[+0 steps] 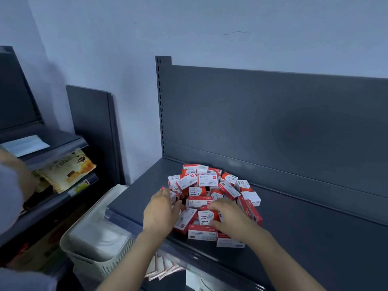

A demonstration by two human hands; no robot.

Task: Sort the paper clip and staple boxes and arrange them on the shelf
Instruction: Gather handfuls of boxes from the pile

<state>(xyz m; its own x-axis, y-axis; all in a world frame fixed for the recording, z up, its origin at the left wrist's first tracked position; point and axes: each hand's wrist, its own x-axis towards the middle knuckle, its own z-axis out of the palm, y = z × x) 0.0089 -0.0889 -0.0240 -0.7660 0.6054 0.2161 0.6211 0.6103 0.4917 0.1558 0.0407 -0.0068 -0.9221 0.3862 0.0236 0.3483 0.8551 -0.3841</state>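
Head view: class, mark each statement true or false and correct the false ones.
1. The red and white boxes lie heaped on the dark shelf. True.
2. Both the left hand and the right hand are at the heap's near side. True.
3. The right hand lifts a box high above the shelf. False: it grips a paper clip box low in the heap.
4. The pale basket stands right of the heap. False: it is left of it.
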